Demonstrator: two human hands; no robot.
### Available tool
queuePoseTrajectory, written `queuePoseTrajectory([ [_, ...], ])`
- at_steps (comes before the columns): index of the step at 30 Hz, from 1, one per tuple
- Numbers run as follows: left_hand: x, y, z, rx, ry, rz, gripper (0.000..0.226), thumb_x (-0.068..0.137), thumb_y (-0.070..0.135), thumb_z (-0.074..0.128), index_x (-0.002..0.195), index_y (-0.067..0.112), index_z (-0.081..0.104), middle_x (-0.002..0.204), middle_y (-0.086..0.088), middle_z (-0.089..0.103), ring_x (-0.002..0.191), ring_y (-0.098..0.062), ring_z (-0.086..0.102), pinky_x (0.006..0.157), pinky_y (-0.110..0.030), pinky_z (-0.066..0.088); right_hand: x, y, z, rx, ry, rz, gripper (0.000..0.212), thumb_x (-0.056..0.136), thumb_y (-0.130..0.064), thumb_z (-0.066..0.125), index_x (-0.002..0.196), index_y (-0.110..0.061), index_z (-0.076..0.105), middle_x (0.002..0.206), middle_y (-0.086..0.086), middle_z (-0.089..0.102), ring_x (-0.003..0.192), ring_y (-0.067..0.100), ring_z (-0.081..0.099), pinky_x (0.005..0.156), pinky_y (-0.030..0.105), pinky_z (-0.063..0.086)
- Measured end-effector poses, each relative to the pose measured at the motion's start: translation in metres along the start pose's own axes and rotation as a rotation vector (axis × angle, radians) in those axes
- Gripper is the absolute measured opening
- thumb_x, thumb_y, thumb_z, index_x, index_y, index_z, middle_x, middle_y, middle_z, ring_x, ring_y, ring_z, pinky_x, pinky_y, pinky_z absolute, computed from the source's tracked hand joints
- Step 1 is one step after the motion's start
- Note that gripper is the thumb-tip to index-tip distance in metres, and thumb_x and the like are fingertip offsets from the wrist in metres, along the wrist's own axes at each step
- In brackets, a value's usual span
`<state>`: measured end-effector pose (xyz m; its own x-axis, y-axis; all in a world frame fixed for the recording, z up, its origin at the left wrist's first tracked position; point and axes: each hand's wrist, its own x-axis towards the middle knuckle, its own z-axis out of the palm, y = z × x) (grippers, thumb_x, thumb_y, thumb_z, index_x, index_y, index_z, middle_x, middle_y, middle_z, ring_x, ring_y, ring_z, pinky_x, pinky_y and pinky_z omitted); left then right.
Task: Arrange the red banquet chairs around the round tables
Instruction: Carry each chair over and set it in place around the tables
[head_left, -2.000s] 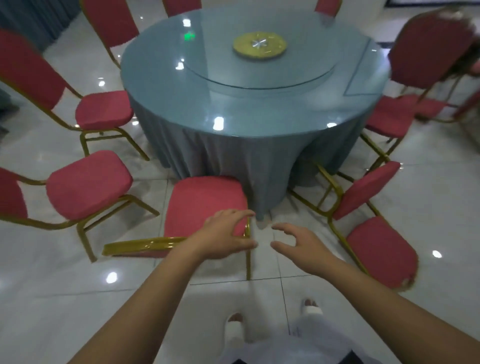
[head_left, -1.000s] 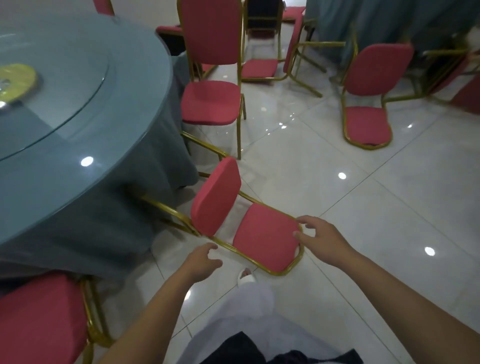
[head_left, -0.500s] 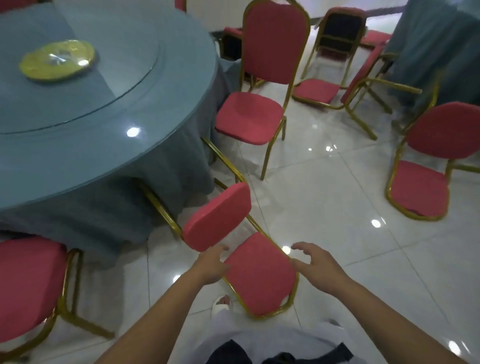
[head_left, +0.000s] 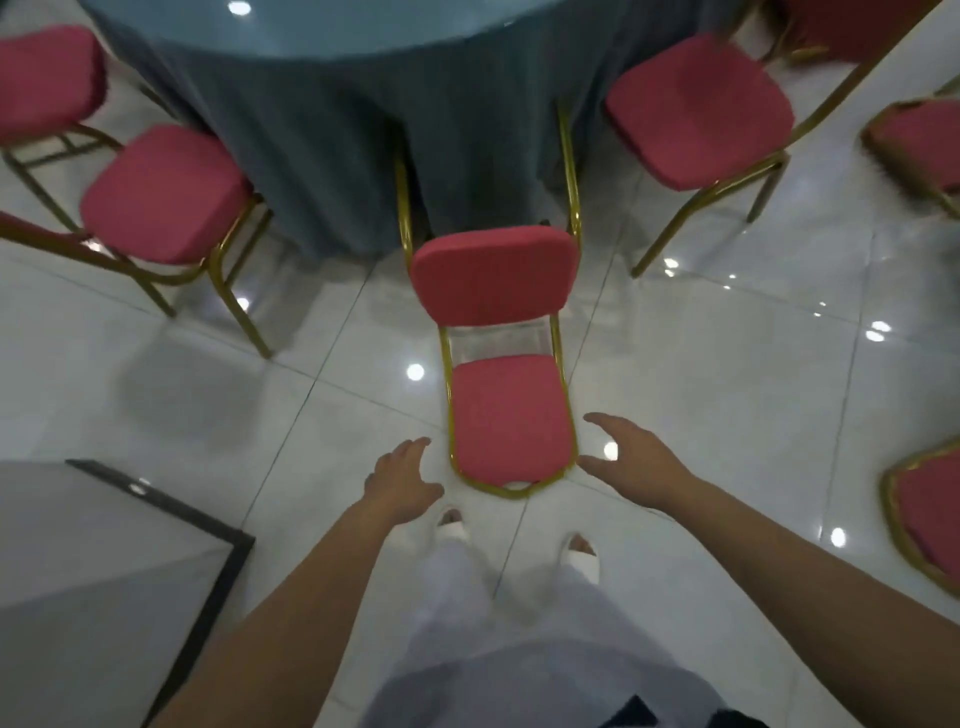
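Note:
A red banquet chair with a gold frame lies tipped on its back on the white floor. Its backrest points toward me and its legs reach toward the round table's blue-grey cloth. My left hand hovers just left of the backrest's end, fingers apart, touching nothing. My right hand hovers just right of it, open too. Upright red chairs stand by the table at the left and at the right.
More red chairs show at the far left, far right and lower right edge. A grey panel with a dark border lies at lower left. My feet in white slippers stand close behind the fallen chair.
My view has swung so the fallen chair now lies straight ahead instead of slanting. Both hands have shifted to either side of its backrest end, still holding nothing.

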<state>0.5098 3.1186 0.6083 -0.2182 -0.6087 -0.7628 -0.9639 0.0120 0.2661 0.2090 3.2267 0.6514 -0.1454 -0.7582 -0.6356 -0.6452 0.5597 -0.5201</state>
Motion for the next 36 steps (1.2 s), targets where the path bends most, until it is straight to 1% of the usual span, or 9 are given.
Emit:
queuePoseTrajectory([
  [6,0.026,-0.031,0.069,-0.141,-0.064,-0.104,0.082,0.086,0.033,0.066,0.154,0.026,0.021,0.16,-0.003,0.024,0.145,-0.029,0.024,0.115,-0.048,0.028,0.025,0.059,0.062,-0.253,-0.15,0.11,0.083,0.088,-0.054,0.062,0.155,-0.031,0.02,0.16,0.0,0.028,0.142,0.024,0.032,0.111,0.041,0.032],
  [13,0.176,-0.087,0.175,-0.309,-0.086,-0.289,0.088,0.085,0.034,0.069,0.155,0.028,0.016,0.157,-0.012,0.026,0.141,-0.035,0.031,0.112,-0.046,0.033,0.156,0.159,0.174,-0.475,-0.162,0.188,0.096,0.085,-0.06,0.062,0.157,-0.03,0.005,0.165,0.004,0.001,0.15,0.029,0.009,0.113,0.054,0.025],
  [17,0.281,-0.105,0.236,-0.654,-0.053,-0.334,0.094,0.083,0.035,0.075,0.156,0.028,0.015,0.157,-0.014,0.026,0.137,-0.032,0.038,0.098,-0.035,0.038,0.265,0.203,0.233,-0.288,-0.074,0.246,0.104,0.078,-0.056,0.072,0.156,-0.032,0.007,0.164,0.005,0.01,0.148,0.031,0.015,0.111,0.058,0.028],
  [21,0.389,-0.116,0.288,-0.793,0.084,-0.324,0.101,0.079,0.036,0.079,0.155,0.021,0.015,0.153,-0.013,0.033,0.134,-0.031,0.041,0.094,-0.034,0.041,0.368,0.25,0.286,-0.004,0.066,0.312,0.11,0.07,-0.049,0.081,0.154,-0.029,0.012,0.152,0.011,0.031,0.136,0.039,0.036,0.105,0.06,0.037],
  [23,0.437,-0.124,0.312,-0.847,0.177,-0.385,0.108,0.075,0.043,0.081,0.156,0.02,0.013,0.153,-0.014,0.032,0.135,-0.034,0.04,0.105,-0.043,0.041,0.416,0.275,0.309,0.161,0.172,0.405,0.114,0.069,-0.05,0.082,0.154,-0.029,0.009,0.148,0.014,0.034,0.132,0.04,0.042,0.103,0.059,0.042],
  [26,0.493,-0.143,0.349,-0.937,0.27,-0.465,0.111,0.07,0.051,0.082,0.154,0.02,0.017,0.151,-0.014,0.035,0.135,-0.036,0.039,0.107,-0.055,0.04,0.476,0.308,0.345,0.361,0.343,0.61,0.117,0.065,-0.058,0.08,0.154,-0.027,0.009,0.146,0.016,0.038,0.131,0.042,0.042,0.103,0.059,0.042],
  [31,0.531,-0.163,0.396,-1.226,0.357,-0.359,0.068,0.081,0.039,0.077,0.135,0.011,0.048,0.123,-0.005,0.061,0.107,-0.025,0.06,0.089,-0.038,0.051,0.518,0.34,0.386,0.49,0.47,0.652,0.12,0.049,-0.074,0.077,0.147,-0.032,0.021,0.142,0.009,0.038,0.127,0.042,0.041,0.103,0.062,0.037],
  [34,0.509,-0.172,0.384,-1.236,0.33,-0.319,0.051,0.084,0.028,0.076,0.127,0.013,0.054,0.118,-0.007,0.063,0.09,-0.019,0.062,0.081,-0.034,0.05,0.505,0.337,0.358,0.697,0.352,0.634,0.11,0.051,-0.056,0.089,0.14,-0.026,0.032,0.131,0.01,0.049,0.111,0.035,0.055,0.093,0.054,0.05],
  [36,0.476,-0.179,0.359,-1.224,0.314,-0.33,0.046,0.084,0.027,0.076,0.122,0.017,0.053,0.115,-0.006,0.063,0.086,-0.017,0.062,0.081,-0.036,0.051,0.473,0.321,0.342,0.777,0.246,0.583,0.099,0.055,-0.045,0.093,0.136,-0.019,0.04,0.121,0.006,0.059,0.096,0.025,0.063,0.075,0.04,0.056],
])
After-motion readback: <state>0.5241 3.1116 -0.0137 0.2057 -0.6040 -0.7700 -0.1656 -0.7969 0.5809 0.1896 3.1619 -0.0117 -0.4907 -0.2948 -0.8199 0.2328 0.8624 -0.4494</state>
